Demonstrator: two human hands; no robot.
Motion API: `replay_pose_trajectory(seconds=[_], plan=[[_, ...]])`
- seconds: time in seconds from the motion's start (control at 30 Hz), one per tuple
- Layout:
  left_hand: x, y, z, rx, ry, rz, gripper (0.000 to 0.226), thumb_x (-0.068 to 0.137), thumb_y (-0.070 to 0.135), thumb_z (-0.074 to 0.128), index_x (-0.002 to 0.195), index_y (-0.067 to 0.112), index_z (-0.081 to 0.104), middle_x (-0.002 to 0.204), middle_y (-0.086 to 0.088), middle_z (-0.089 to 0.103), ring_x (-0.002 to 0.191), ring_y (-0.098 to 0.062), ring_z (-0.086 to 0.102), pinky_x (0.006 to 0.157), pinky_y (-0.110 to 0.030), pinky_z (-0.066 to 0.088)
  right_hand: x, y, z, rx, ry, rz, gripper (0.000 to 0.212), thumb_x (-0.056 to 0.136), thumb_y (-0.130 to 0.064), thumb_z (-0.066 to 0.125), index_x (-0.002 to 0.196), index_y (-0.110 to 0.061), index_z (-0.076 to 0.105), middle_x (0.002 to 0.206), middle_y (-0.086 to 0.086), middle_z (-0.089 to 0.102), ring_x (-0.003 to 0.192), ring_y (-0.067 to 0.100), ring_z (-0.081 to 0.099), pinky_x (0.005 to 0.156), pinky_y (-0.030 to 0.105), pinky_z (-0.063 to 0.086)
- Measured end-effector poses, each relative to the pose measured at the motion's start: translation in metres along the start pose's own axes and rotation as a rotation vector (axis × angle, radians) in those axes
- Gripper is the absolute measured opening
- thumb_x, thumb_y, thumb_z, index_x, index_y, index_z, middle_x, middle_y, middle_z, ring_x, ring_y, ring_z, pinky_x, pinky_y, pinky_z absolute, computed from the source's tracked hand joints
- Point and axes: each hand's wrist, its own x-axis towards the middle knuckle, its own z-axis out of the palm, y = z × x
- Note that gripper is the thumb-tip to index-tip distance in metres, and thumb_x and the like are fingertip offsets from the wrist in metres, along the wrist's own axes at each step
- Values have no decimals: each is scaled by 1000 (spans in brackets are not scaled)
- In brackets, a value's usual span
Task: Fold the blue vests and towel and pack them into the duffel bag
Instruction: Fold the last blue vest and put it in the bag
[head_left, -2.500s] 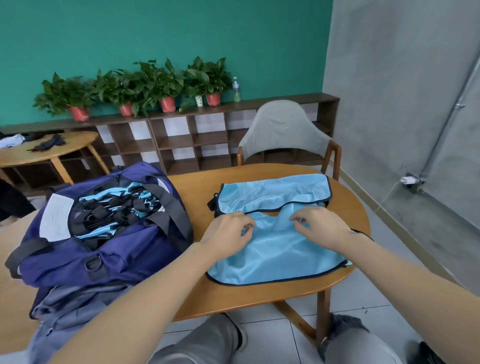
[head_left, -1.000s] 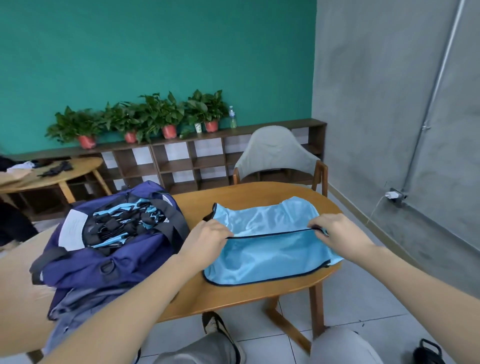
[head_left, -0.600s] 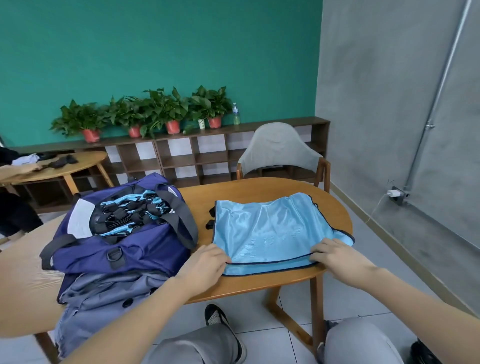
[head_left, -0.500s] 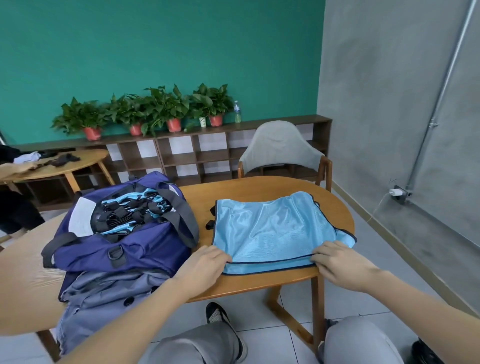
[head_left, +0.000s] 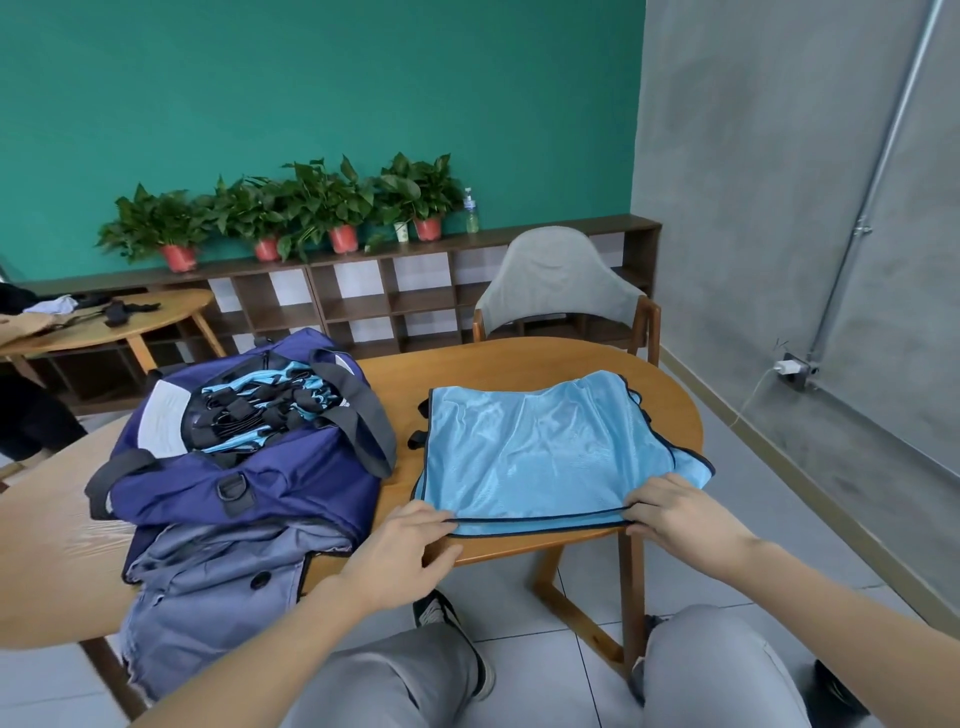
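The open navy fabric duffel bag already holds folded vests. On the oval wooden table, the left hand and right hand pinch the light-blue mesh vest at its near hem corners. It looks mid-fold; another fold seems needed before bagging.

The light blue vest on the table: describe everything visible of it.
The light blue vest is shiny mesh-like fabric edged in dark piping, folded over and lying flat on the wooden table, right of the duffel bag. Its near edge reaches the table's front edge, where the left hand and right hand pinch its two near corners.
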Motion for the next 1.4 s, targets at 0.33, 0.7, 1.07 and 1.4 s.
replay_pose_trajectory(seconds=[0.33,0.7,1.07,1.4], plan=[[-15,29,2,81,177,112,30,94,44,54,85,25,76,84,17,69,77,-7,59,78,-20,35,-14,-3,-21,59,60,98,15,75,-25,88,83,-25,75,84,-12,67,76,10,65,72,30,55],[47,30,-98,-44,401,-168,17,96,5,64,101,16,76,100,8,65,93,-5,59,91,-17,44,10,22,-71,91,43,325,8,81,-17,80,82,-18,73,81,-9,59,72,19,64,66,26,49],[153,44,-264,-30,649,-246,21,100,6,56,109,11,75,104,-1,64,96,-11,56,91,-23,40,116,55,-200,317,347,669,7,90,-8,70,91,-10,77,98,-2,65,92,16,60,90,30,49],[190,83,-421,-44,740,-291,17,97,19,65,109,13,76,108,0,72,96,-13,62,85,-19,40,178,64,-376,675,646,726,18,93,-10,68,109,-8,76,109,5,74,106,30,67,85,30,49]])
